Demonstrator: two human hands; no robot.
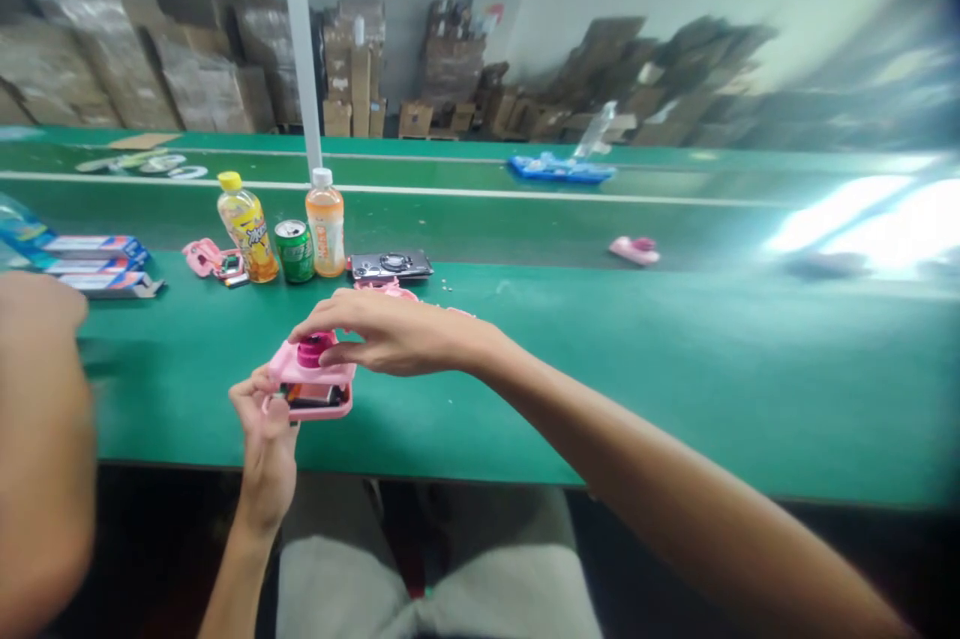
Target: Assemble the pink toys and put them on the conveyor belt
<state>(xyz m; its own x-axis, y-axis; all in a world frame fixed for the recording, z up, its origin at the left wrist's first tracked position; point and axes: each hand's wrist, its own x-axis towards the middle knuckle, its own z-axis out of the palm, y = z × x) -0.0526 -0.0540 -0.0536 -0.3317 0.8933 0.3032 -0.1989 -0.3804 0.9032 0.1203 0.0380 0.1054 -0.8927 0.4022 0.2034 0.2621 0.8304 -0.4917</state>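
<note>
Over the near edge of the green table, my left hand [264, 449] grips the pink back half of a toy camera [322, 412] from the left and below. Dark parts and a bit of orange show inside it. My right hand [382, 331] comes in from the right, its fingers closed around the magenta lens [311, 351] of the pink front shell [289, 364]. That shell sits tilted above the back half, with a gap along the near side. Behind my right hand, more pink pieces [386, 289] lie on the table, partly hidden.
A yellow-capped bottle [247, 224], a green can [294, 252] and an orange drink bottle [325, 224] stand behind my hands, beside a dark phone-like device [391, 265]. An open pink shell [206, 259] lies left. Another pink piece [634, 250] rests right. A co-worker's arm [45, 449] enters at left.
</note>
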